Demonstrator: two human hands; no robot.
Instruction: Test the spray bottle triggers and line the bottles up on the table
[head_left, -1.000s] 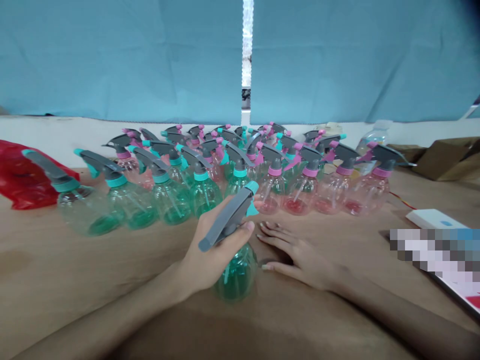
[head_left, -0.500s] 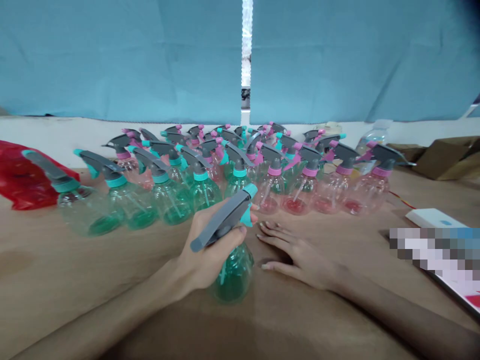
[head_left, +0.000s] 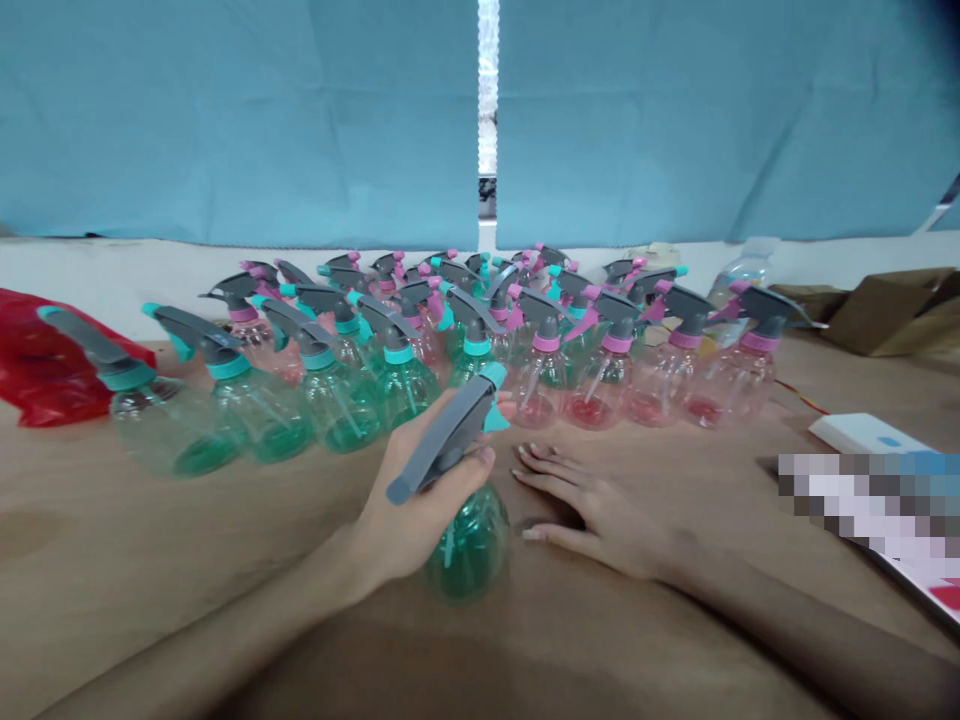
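Observation:
My left hand (head_left: 420,500) is wrapped round the neck of a green spray bottle (head_left: 469,555) that has a grey head and a turquoise nozzle. The bottle stands upright on the brown table (head_left: 262,530), its nozzle pointing away to the upper right. Just right of it, my right hand (head_left: 600,510) lies flat on the table with its fingers spread and holds nothing. Beyond both hands stand rows of spray bottles, green ones with turquoise collars (head_left: 345,405) mostly on the left and pink ones with pink collars (head_left: 592,390) on the right.
A red plastic bag (head_left: 60,370) lies at the far left. At the right are a cardboard box (head_left: 896,310), a white box (head_left: 870,435) and a blurred-out flat item (head_left: 877,520). A clear bottle (head_left: 750,262) stands behind the pink ones. Blue cloth (head_left: 240,120) hangs behind.
The head of the held bottle has tilted very slightly in my left hand. My right hand has stayed in place, and the view has shifted a little.

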